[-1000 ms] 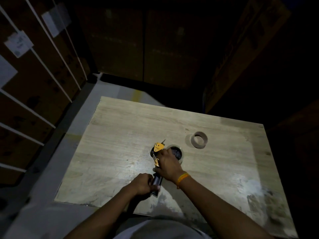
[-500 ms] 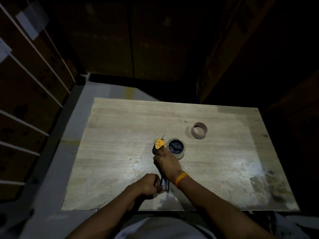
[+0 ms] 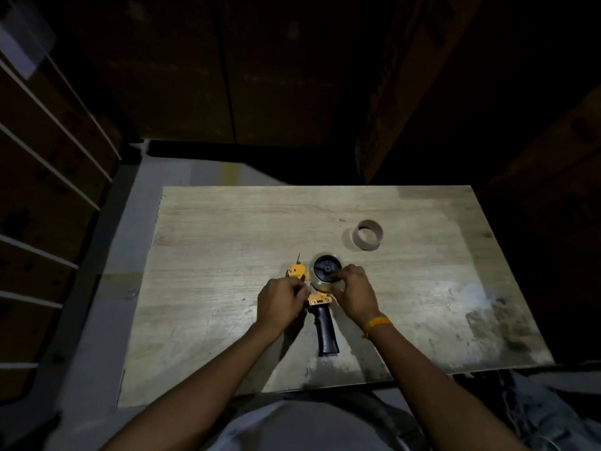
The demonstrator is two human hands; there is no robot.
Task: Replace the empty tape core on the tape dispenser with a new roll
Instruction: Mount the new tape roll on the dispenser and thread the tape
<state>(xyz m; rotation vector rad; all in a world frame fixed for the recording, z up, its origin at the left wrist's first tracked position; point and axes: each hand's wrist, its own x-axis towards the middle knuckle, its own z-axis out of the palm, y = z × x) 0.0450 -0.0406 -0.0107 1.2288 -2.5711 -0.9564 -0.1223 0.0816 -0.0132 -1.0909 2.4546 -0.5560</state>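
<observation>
The tape dispenser (image 3: 320, 301) is lying flat on the wooden table (image 3: 227, 229), slightly toward six o'clock of the board's centre, with its dark handle (image 3: 327, 333) pointing to six o'clock and the new roll (image 3: 326, 270) already seated on the hub at the twelve o'clock end. The empty core (image 3: 368, 235) is standing apart at about two o'clock of the dispenser, well clear of the work.

The roll's near edge is being pinched by the right hand (image 3: 354, 294), fingers curled in, while the left hand (image 3: 281, 302) is closed around the yellow frame at nine o'clock of the roll; exactly what its fingertips are pinching cannot be told, since the light is dim.

The likeliest trouble is judged to be the loose tape end: if it is being drawn at a slant, it could be stuck to itself or to the frame. The thin blade guard tip (image 3: 298, 257) at eleven o'clock is also being approached by the left fingers, so a nick is thought possible. The handle is lying free, so the dispenser could be swung round by a sideways pull.

Open board is being left at nine, twelve and three o'clock. The near table edge at six o'clock is lying close below the handle's end, so room is judged scantest there.
</observation>
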